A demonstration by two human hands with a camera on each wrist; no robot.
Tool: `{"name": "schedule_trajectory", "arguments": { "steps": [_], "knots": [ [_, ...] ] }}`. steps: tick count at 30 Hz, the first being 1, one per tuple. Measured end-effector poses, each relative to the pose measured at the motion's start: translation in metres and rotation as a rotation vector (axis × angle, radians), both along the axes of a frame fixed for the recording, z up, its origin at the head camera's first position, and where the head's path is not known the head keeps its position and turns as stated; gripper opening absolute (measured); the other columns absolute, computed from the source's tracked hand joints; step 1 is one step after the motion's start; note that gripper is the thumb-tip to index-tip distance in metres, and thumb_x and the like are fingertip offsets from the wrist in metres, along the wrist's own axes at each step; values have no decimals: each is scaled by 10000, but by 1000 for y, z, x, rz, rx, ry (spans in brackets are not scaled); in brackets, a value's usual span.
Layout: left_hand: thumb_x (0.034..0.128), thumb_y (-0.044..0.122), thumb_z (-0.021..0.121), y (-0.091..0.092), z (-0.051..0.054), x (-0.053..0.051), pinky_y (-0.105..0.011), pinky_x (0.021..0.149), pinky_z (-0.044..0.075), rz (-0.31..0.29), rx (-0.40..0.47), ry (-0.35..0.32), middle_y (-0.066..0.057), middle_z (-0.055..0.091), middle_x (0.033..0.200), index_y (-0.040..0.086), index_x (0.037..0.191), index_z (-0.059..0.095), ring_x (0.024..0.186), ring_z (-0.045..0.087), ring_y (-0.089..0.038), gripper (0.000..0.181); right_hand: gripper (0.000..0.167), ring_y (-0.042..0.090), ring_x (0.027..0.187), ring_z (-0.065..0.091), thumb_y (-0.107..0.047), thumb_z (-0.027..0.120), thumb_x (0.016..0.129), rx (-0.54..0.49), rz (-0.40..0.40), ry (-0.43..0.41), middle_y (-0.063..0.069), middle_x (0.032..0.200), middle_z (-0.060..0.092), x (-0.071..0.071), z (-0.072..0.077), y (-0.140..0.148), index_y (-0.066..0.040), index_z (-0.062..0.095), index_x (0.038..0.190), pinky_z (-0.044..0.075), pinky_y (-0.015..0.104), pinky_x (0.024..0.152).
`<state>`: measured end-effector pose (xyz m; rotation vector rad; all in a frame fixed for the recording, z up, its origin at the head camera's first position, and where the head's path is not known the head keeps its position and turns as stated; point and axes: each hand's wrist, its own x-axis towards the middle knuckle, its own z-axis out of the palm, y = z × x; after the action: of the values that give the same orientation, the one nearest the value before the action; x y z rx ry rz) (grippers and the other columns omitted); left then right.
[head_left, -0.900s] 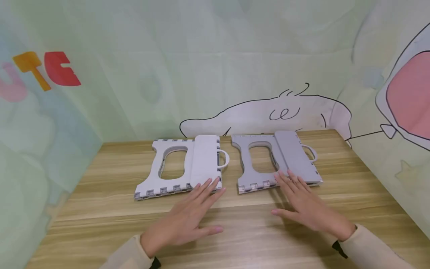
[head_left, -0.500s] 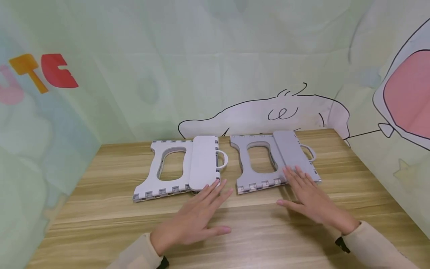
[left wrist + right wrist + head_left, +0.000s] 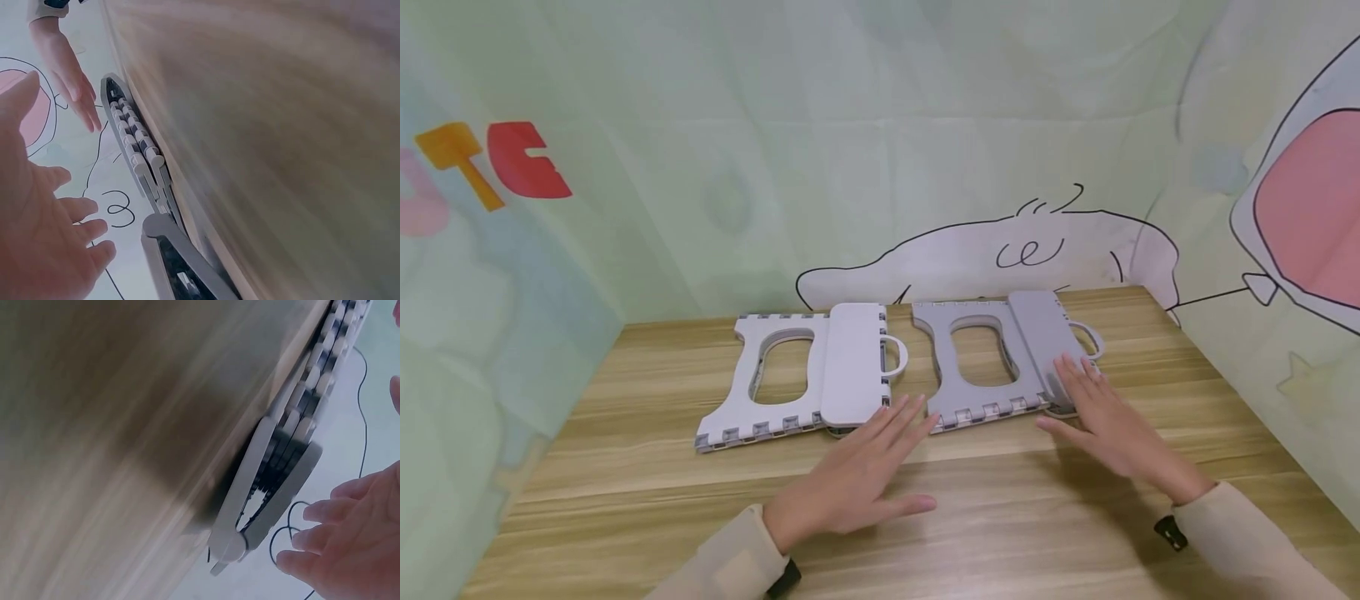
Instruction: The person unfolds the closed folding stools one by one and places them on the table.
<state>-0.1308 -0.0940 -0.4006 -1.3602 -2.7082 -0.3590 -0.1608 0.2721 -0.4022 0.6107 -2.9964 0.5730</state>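
Observation:
Two folded plastic stools lie flat side by side, a white one [image 3: 854, 367] on the left and a grey one [image 3: 958, 367] on the right, each with a loop handle on its right side. My left hand [image 3: 853, 475], fingers straight and spread, is at the white stool's near right corner; the left wrist view shows its palm [image 3: 44, 231] apart from the stools. Over the grey stool's near right corner is my right hand [image 3: 1120, 429], its fingers extended. In the right wrist view that hand [image 3: 362, 537] holds nothing, beside the stool's edge [image 3: 269, 481].
The stools rest on a wood-grain table [image 3: 625, 500], near its back edge. Behind and at both sides hangs a pale green printed cloth [image 3: 700, 167] with coloured letters, a line drawing and a pink balloon shape.
Both hands have shifted to the right, the right one also slightly away from me along the grey stool's edge. The stools keep their places on the table; the head view has turned slightly.

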Motion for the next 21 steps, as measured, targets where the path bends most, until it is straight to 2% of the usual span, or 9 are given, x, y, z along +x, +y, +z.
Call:
{"name": "schedule_trajectory", "arguments": {
  "steps": [6, 13, 21],
  "knots": [
    [989, 659, 391, 7, -4, -7, -476, 1205, 177, -34, 23, 0, -135, 15, 1658, 92, 1608, 132, 1517, 7, -266, 879, 905, 486, 1469, 32, -499, 534, 1008, -52, -56, -26, 299, 1603, 86, -8, 4, 9, 83, 107, 1555, 96, 627, 1171],
    [988, 666, 376, 17, -6, -13, -492, 1202, 168, -34, 20, -63, -152, 20, 1657, 113, 1613, 103, 1514, -13, -268, 878, 871, 528, 1450, 52, -457, 504, 1035, -107, -101, -32, 350, 1583, 84, -20, 4, 15, 96, 72, 1551, 106, 666, 1146],
    [998, 639, 397, 30, -7, -22, -491, 1205, 159, -64, 7, -101, -184, 33, 1650, 94, 1610, 89, 1514, 13, -298, 876, 801, 521, 1452, 66, -438, 463, 1056, -219, -134, -83, 356, 1587, 56, -33, 5, 28, 38, 83, 1577, 108, 687, 1134]
  ]
}}
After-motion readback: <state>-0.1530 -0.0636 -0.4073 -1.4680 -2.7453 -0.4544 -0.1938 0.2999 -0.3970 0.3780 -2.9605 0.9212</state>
